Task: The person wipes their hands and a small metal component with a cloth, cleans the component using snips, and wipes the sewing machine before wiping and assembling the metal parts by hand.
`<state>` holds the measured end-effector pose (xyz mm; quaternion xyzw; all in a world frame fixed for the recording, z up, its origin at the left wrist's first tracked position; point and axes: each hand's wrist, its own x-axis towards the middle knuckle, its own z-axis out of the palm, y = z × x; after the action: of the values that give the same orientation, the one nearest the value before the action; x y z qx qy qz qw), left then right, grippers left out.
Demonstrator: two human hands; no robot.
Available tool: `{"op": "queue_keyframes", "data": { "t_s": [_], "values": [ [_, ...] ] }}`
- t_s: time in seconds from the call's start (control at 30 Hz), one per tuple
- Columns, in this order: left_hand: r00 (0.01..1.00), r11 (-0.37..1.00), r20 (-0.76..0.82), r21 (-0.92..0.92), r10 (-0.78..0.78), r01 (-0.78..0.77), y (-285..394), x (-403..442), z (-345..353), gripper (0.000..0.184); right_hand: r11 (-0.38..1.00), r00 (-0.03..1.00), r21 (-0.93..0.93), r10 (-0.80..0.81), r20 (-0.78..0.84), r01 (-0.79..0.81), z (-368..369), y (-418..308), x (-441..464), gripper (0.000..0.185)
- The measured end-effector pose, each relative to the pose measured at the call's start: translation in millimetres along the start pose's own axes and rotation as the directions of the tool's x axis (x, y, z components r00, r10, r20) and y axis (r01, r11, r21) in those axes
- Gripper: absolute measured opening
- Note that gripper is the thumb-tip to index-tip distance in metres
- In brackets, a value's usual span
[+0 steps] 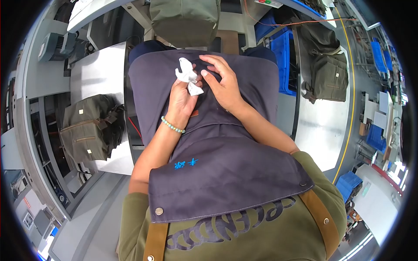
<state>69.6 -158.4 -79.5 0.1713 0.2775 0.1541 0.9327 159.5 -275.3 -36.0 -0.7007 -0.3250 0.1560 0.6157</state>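
Note:
A crumpled white tissue (187, 75) is held in my left hand (180, 101) above my lap, its loose ends sticking out past the fingers. My right hand (226, 87) hovers just to the right, fingers spread and slightly curved, with nothing visible in it. Its fingertips come close to the tissue; I cannot tell whether they touch it. Beneath both hands lies the dark grey apron (248, 82) covering my thighs. A beaded bracelet (172, 126) circles my left wrist.
Olive fabric bags lie on the left table (98, 69) and the right table (318, 135). Another olive bag (185, 21) sits directly ahead at the workbench. Blue crates (285, 63) stand ahead to the right. An orange cord (300, 21) crosses the top right.

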Motion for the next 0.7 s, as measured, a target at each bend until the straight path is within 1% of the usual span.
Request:
{"op": "queue_keyframes", "data": {
  "t_s": [0.03, 0.1, 0.13, 0.17, 0.23, 0.27, 0.3, 0.33, 0.37, 0.4, 0.43, 0.5, 0.53, 0.57, 0.63, 0.67, 0.7],
  "values": [
    [1.0, 1.0, -0.002, -0.001, 0.004, -0.004, 0.8, 2.3, -5.3, 0.024, 1.0, 1.0, 0.002, -0.001, 0.004, 0.001, 0.7, -0.6, 0.7, 0.037],
    [0.989, 0.994, 0.117, -0.051, -0.094, 0.1, 2.0, 6.1, -15.0, 0.025, 0.993, 0.991, -0.042, -0.114, -0.07, 0.111, 1.6, -5.0, 2.0, 0.036],
    [0.982, 0.993, 0.167, -0.058, -0.089, 0.1, 1.2, 7.4, -18.7, 0.026, 0.984, 0.982, -0.026, -0.179, -0.052, 0.178, 1.3, -8.9, 2.9, 0.037],
    [0.982, 0.993, 0.166, -0.06, -0.089, 0.1, -1.2, 7.9, -22.3, 0.026, 0.984, 0.983, -0.027, -0.178, -0.051, 0.177, 2.3, -13.6, 2.4, 0.037],
    [0.999, 0.987, -0.028, 0.154, -0.037, 0.041, -3.0, 3.3, -13.5, 0.026, 0.963, 0.968, -0.111, -0.239, 0.081, 0.247, 6.9, -24.4, -0.4, 0.039],
    [0.999, 0.992, -0.001, 0.111, -0.051, 0.05, -4.8, 4.8, -19.1, 0.027, 0.922, 0.958, -0.266, -0.258, 0.126, 0.283, 7.8, -21.2, -1.4, 0.037],
    [0.998, 0.992, 0.003, 0.114, -0.058, 0.057, -5.1, 4.9, -18.3, 0.027, 0.921, 0.959, -0.271, -0.255, 0.12, 0.279, 6.3, -12.5, -1.9, 0.037],
    [0.997, 0.992, 0.012, 0.094, -0.081, 0.079, -5.0, 4.3, -15.6, 0.029, 0.977, 0.991, -0.17, -0.118, 0.066, 0.128, 3.7, -0.3, -1.5, 0.032],
    [0.995, 0.992, 0.021, 0.073, -0.101, 0.099, -4.6, 4.3, -12.6, 0.031, 0.998, 0.999, -0.059, 0.025, 0.029, -0.023, 1.8, 11.7, -0.4, 0.028],
    [0.995, 0.994, 0.038, 0.056, -0.096, 0.093, -1.4, -3.0, 0.2, 0.037, 0.996, 0.993, 0.007, 0.089, -0.082, -0.088, 1.1, 19.7, 2.1, 0.018],
    [0.994, 0.994, 0.044, 0.051, -0.097, 0.095, 0.9, -6.4, 7.1, 0.037, 0.983, 0.981, 0.129, 0.148, -0.123, -0.132, -0.2, 26.2, 4.1, 0.014],
    [0.992, 0.993, 0.067, -0.042, -0.105, 0.108, 4.0, -10.4, 14.2, 0.041, 0.933, 0.952, 0.28, 0.272, -0.142, -0.225, -4.3, 31.0, 7.1, 0.016],
    [0.992, 0.994, 0.07, -0.043, -0.102, 0.105, 4.2, -9.3, 13.9, 0.042, 0.934, 0.952, 0.277, 0.272, -0.14, -0.226, -5.4, 28.4, 6.0, 0.016],
    [0.993, 0.994, 0.07, -0.045, -0.099, 0.102, 4.3, -7.8, 12.5, 0.042, 0.933, 0.955, 0.29, 0.262, -0.141, -0.213, -5.9, 25.4, 4.4, 0.015],
    [0.988, 0.973, 0.117, -0.195, -0.101, 0.123, 5.3, -5.8, 7.6, 0.043, 0.931, 0.959, 0.307, 0.25, -0.135, -0.2, -5.7, 10.7, 2.4, 0.015],
    [0.989, 0.974, 0.115, -0.196, -0.095, 0.117, 6.0, -4.6, 5.3, 0.043, 0.982, 0.991, 0.164, 0.111, -0.078, -0.097, -7.8, 2.8, 1.0, 0.015],
    [0.985, 0.967, 0.159, -0.232, -0.073, 0.109, 7.1, -4.5, 5.0, 0.043, 0.999, 1.0, 0.027, -0.021, -0.001, 0.021, -8.3, -1.6, -0.5, 0.015]
  ]
}}
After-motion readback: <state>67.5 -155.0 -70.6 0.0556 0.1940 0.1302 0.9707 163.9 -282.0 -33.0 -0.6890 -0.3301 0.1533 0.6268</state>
